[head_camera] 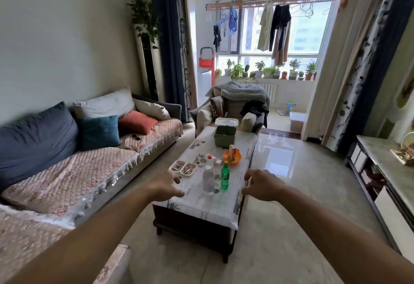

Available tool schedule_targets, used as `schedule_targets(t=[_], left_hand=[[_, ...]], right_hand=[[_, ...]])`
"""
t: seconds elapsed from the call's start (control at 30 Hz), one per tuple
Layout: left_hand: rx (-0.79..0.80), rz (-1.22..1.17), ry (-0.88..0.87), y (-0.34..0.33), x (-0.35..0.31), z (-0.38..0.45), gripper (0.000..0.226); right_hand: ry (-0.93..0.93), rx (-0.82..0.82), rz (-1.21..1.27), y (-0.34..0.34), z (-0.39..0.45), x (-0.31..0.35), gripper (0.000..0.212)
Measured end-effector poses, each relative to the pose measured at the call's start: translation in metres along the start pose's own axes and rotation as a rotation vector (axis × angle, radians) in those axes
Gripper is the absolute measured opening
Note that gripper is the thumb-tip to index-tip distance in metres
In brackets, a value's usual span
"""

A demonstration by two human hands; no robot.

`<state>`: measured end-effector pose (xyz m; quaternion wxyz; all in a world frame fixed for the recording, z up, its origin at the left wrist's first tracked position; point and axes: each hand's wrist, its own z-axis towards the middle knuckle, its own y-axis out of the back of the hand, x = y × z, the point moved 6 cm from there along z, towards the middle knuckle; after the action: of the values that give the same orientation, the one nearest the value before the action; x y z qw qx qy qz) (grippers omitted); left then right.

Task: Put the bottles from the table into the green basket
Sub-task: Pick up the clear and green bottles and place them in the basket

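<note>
i hold my left hand (167, 185) and right hand (261, 185) empty, fingers spread, flanking the clear bottle (208, 180) and green bottle (225, 175), ready to carry both to the green basket (224, 136).

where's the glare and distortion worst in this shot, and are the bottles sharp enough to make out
Head view: window blown out by backlight, with a bright reflection on the glossy floor; wide-angle bending curves the walls and curtains at the edges; forearms and both hands, left and right, look stretched; clear bottle and green bottle are small but readable.
</note>
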<state>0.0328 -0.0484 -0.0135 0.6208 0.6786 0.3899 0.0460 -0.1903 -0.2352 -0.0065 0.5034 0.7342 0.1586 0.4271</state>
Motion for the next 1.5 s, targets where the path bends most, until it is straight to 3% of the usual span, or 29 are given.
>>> schedule_targets(t=[0.2, 0.47, 1.0, 1.27, 1.5], left_hand=[[-0.035, -0.013, 0.026, 0.003, -0.038, 0.048, 0.052], [-0.014, -0.076, 0.081, -0.008, -0.042, 0.119, 0.058], [0.139, -0.103, 0.107, -0.013, 0.024, 0.328, 0.059], [0.219, -0.121, 0.199, -0.033, 0.054, 0.406, 0.062], [0.205, -0.259, 0.358, -0.075, 0.060, 0.468, 0.062]], right_hand=[[0.060, 0.008, -0.070, 0.028, 0.050, -0.021, 0.042], [0.052, 0.071, -0.083, 0.027, 0.123, -0.055, 0.044], [-0.024, 0.154, -0.085, -0.022, 0.307, -0.076, 0.046], [-0.018, 0.201, -0.087, -0.037, 0.402, -0.097, 0.046], [0.014, 0.281, -0.065, -0.052, 0.490, -0.155, 0.052]])
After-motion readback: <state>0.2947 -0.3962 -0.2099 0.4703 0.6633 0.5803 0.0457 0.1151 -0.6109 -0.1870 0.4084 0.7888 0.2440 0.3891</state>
